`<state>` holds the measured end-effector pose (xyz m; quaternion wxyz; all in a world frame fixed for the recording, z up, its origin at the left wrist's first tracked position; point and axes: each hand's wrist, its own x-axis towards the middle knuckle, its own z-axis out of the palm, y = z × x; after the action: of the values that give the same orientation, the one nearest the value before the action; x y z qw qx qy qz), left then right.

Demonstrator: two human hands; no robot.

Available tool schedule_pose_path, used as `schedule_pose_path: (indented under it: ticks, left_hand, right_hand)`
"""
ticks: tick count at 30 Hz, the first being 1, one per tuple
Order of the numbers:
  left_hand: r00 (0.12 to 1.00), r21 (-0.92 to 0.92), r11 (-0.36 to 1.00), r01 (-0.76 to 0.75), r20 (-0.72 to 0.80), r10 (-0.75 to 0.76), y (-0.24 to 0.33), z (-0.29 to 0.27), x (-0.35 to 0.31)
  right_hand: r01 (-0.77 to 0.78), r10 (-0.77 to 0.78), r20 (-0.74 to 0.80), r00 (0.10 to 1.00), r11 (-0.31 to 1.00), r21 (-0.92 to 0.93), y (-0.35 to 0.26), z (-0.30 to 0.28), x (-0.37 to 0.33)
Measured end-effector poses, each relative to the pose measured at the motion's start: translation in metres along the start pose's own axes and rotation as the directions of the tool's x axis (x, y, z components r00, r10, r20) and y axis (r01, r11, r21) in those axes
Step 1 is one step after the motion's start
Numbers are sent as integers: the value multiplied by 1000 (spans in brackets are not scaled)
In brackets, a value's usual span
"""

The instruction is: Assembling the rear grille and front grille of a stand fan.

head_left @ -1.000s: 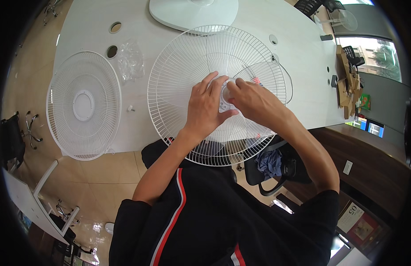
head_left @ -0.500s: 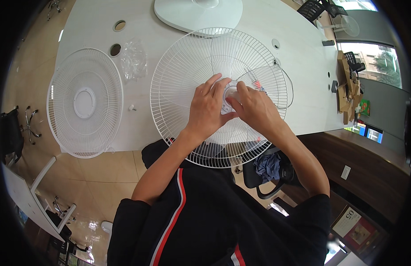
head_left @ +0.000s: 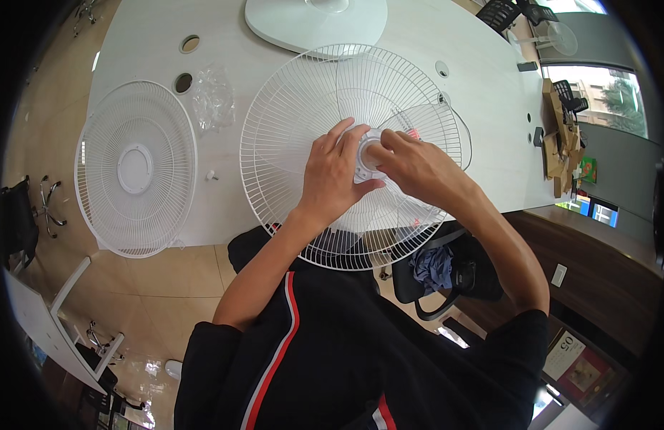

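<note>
- Your piece is the large white round wire fan grille point(head_left: 285, 154); it lies across the pale white desk point(head_left: 502, 175), its near rim reaching past the desk edge toward your black shirt point(head_left: 332, 330).
- Your left hand point(head_left: 334, 168) lies at the grille's centre, just left of the round pale plastic hub piece point(head_left: 369, 149); its grip is spread, thumb apart from the fingers.
- Your right hand point(head_left: 418, 168) reaches that hub piece from the grille's right side, its grip drawn in, fingers bent; your knuckles hide the tips, so I cannot tell whether they pinch it.
- If you bear down harder on one side, the hub piece could go askew, since your spread left grip may not stop the grille from turning.
- Leaning forward could nudge the grille's overhanging near rim and make it tip or skid.
- A fingertip could catch between the grille's wires if your right grip slips.
- Left of the grille, the small white plastic piece point(head_left: 212, 175) could be knocked away by a sweep of your left arm.
- Farther left of the grille, the white round close-spoked fan cover point(head_left: 135, 168) also overhangs the desk; a bump could send it off.
- Right of the grille, the thin grey cable point(head_left: 470, 136) could snag the rim if you swing it round.
</note>
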<state>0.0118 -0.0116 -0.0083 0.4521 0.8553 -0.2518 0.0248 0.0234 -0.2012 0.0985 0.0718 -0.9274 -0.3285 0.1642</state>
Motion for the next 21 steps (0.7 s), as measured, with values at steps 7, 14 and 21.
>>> schedule_pose_path:
  ticks: [7, 14, 21]
  left_hand:
    - [999, -86, 996, 32, 10, -31, 6, -4, 3]
    - [1000, -44, 999, 20, 3, -20, 5, -2, 3]
    - [999, -86, 996, 36, 3, -35, 4, -4, 2]
  right_hand:
    - [-530, 528, 62, 847, 832, 161, -27, 13, 11]
    - [49, -49, 3, 999, 999, -19, 10, 0, 0]
    - [-599, 570, 215, 793, 794, 104, -24, -10, 18]
